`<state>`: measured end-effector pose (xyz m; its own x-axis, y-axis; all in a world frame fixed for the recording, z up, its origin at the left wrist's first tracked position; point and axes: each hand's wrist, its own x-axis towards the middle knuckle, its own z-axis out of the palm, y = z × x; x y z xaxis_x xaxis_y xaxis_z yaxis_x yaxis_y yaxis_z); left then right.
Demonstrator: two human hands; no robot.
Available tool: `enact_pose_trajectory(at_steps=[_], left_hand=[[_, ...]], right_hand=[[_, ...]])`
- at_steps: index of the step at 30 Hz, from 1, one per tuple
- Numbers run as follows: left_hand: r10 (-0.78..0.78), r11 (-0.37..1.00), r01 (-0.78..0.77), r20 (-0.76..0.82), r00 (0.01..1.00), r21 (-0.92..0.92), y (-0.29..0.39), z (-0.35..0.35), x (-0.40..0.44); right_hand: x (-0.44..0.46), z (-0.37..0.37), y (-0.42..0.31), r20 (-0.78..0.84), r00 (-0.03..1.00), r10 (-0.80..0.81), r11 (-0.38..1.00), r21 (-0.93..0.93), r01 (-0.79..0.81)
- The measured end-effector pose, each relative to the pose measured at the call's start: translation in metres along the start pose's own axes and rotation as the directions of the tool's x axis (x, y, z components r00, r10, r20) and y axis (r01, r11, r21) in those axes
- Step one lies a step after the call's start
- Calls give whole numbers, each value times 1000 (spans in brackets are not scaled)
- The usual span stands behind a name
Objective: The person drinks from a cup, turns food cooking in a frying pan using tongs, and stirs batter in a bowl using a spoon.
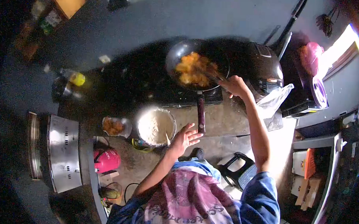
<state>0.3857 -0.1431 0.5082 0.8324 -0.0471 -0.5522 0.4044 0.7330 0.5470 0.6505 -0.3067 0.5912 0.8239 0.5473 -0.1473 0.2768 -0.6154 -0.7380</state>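
My right hand point(236, 87) is closed around a dark cooking utensil point(217, 76) at the right side of a frying pan point(172, 58). The utensil's far end is blurred among golden-orange pieces of food point(191, 69) in the pan. The pan's dark red handle point(201, 112) points toward me. Close to the end of that handle, my left hand point(183, 140) is open with its fingers spread, holding nothing. Just left of it stands a bowl point(173, 121) of white, flour-like powder point(152, 125), with a pale utensil handle point(168, 139) sticking out.
Fried pieces point(113, 126) lie in a small clear container left of the bowl. A plastic bag point(272, 101) and a dark rounded appliance point(264, 67) are at the right. A black chair point(240, 169) stands below the counter, and a pink gas cylinder point(107, 161) at lower left.
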Motion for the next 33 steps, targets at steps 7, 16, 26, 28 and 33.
enact_pose_trajectory(at_steps=[7,16,26,28,33], left_hand=[[19,1000,-19,14,1000,-5,-23,-6,-12],[99,989,-100,-12,995,-105,-22,10,6],[119,990,-118,12,993,-78,-25,26,8],[116,990,-115,10,993,-80,-26,27,9],[81,994,-81,-1,997,-73,-33,26,14]], right_hand=[[-29,-42,-6,-127,991,36,994,111,-22],[-49,-15,20,-205,978,-42,994,86,60],[-56,-4,40,-325,905,-275,959,-30,280],[-69,-3,29,-258,961,-99,981,138,138],[-80,8,30,-176,984,-30,979,195,65]])
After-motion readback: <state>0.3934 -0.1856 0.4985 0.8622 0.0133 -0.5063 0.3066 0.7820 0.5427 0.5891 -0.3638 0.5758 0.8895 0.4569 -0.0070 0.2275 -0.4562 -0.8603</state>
